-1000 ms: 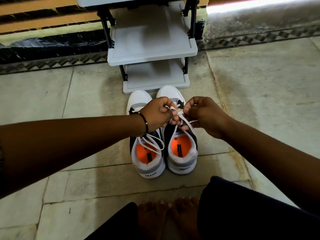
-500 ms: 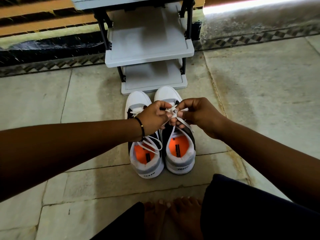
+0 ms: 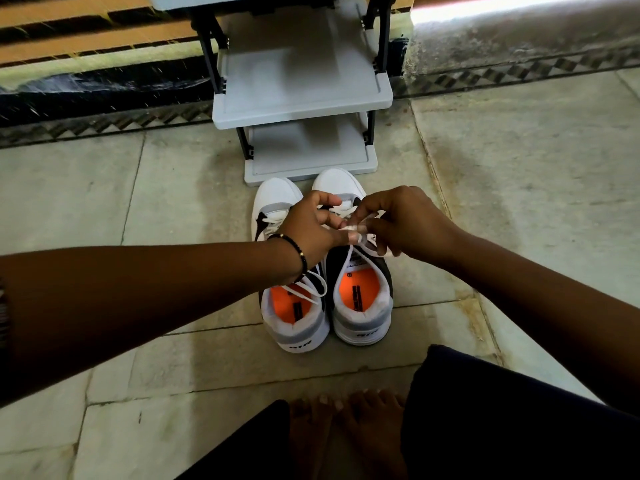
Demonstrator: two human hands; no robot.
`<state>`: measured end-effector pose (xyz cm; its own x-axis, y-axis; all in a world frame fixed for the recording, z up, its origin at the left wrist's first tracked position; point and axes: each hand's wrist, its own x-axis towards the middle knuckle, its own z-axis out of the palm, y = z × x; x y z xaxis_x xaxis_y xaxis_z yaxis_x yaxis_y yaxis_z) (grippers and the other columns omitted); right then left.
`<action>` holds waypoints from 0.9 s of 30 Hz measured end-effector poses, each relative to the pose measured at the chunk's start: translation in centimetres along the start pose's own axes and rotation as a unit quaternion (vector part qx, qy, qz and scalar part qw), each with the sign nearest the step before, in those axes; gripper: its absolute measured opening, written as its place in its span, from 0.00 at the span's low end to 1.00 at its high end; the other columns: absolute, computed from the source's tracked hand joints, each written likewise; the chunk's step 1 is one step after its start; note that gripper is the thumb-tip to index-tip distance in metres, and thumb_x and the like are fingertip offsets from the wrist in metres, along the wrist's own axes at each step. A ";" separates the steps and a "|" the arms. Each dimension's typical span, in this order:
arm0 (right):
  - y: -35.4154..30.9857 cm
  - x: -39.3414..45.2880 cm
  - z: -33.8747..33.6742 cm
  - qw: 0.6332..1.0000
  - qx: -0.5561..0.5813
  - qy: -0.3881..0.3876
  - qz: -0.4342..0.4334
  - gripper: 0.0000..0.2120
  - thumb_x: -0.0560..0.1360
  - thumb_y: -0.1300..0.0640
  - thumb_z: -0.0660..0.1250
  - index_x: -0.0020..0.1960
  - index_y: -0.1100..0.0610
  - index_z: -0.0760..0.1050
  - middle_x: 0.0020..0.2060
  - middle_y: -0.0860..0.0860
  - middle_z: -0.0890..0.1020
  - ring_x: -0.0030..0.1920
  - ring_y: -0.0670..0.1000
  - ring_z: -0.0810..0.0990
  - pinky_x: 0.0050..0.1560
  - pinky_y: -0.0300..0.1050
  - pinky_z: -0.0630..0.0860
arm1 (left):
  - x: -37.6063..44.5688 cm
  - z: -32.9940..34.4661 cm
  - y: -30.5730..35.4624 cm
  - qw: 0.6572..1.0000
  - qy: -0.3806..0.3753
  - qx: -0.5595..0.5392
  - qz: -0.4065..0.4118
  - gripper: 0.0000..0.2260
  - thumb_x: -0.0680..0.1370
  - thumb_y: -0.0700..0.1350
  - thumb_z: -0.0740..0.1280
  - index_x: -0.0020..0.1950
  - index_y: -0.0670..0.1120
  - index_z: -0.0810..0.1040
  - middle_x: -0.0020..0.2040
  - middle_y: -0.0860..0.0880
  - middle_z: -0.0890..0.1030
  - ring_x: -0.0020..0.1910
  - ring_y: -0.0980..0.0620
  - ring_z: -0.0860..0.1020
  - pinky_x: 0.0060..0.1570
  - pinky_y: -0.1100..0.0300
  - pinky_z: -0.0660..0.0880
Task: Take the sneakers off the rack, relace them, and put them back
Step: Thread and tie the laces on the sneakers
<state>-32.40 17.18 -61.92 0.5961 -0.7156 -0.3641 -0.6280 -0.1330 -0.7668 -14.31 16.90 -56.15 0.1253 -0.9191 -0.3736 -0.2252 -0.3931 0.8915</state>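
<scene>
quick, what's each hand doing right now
Left hand: closed, pinching the white lace of the right-side sneaker.
Right hand: closed, fingers on the same lace.

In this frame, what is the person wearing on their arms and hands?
Both forearms are bare, with no sleeves or gloves in view. The left hand has a thin black beaded bracelet at the wrist. The right hand shows no jewellery.

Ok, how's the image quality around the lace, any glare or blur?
Head view: lace smeared by motion blur between left hand and right hand; glare streak blown out top right; forearms underexposed; wide-angle bends the shoe rack; sneakers' orange insoles sharp.
</scene>
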 end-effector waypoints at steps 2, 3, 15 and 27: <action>4.4 -5.0 9.7 0.999 0.029 0.007 -0.018 0.34 0.79 0.43 0.43 0.22 0.45 0.75 0.22 0.47 0.81 0.21 0.45 0.77 0.36 0.38 0.62 | 0.0 0.1 0.1 1.000 0.012 0.013 0.018 0.18 0.69 0.35 0.72 0.54 0.45 0.70 0.35 0.52 0.78 0.37 0.57 0.77 0.38 0.73 0.74; 4.3 -5.2 10.2 0.999 0.030 0.025 0.000 0.33 0.79 0.44 0.45 0.22 0.47 0.76 0.20 0.47 0.79 0.22 0.48 0.79 0.38 0.40 0.62 | 0.1 0.2 0.1 0.999 0.017 0.026 0.027 0.18 0.69 0.35 0.72 0.54 0.45 0.70 0.35 0.53 0.78 0.36 0.58 0.77 0.35 0.76 0.73; -6.8 2.8 -3.4 0.970 0.175 0.143 0.090 0.10 0.75 0.63 0.60 0.35 0.57 0.71 0.34 0.58 0.79 0.30 0.59 0.83 0.28 0.52 0.81 | 1.0 0.2 0.2 0.968 0.052 0.216 0.116 0.11 0.69 0.37 0.70 0.51 0.43 0.76 0.37 0.52 0.78 0.33 0.61 0.74 0.33 0.79 0.66; -6.5 2.6 -3.0 0.966 0.200 0.144 0.081 0.12 0.74 0.65 0.63 0.32 0.57 0.72 0.34 0.60 0.80 0.35 0.61 0.84 0.37 0.53 0.82 | 1.2 1.0 0.5 0.967 0.004 0.247 0.068 0.09 0.75 0.39 0.63 0.52 0.46 0.80 0.51 0.46 0.82 0.52 0.47 0.78 0.54 0.59 0.73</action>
<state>-28.29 14.09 -56.29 0.3063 -0.8732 -0.3791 -0.4235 0.2317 -0.8758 -15.24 15.59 -56.37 0.0691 -0.9638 -0.2576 -0.6737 -0.2355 0.7004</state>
